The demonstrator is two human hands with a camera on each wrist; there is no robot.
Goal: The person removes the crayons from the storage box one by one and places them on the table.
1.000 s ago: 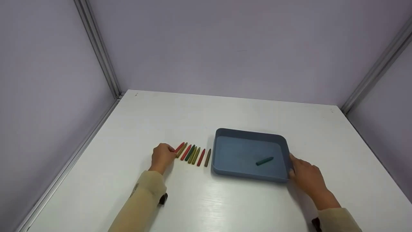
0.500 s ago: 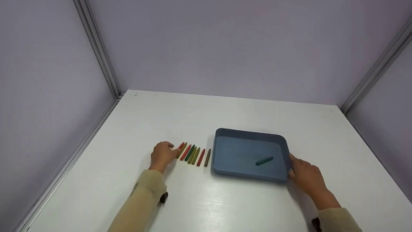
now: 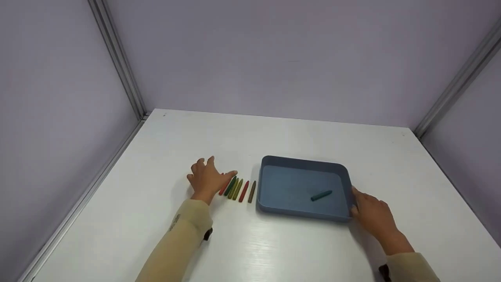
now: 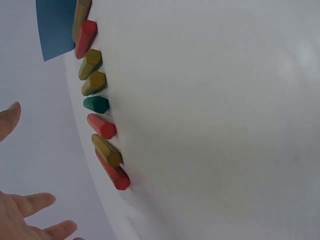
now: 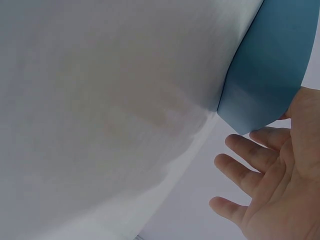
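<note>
White table [image 3: 274, 250]: short multicoloured crayons [image 3: 236, 188], row.

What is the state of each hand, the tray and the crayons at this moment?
left hand: open, fingers spread above the row of crayons.
right hand: open, touching the tray's right edge.
tray: upright on the table, holding one green crayon.
row of crayons: lying side by side on the table.

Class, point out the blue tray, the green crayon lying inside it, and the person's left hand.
blue tray [image 3: 305, 161], head view, far rim.
green crayon [image 3: 321, 195], head view, middle of its body.
left hand [image 3: 207, 179], head view, back of the hand.
</note>
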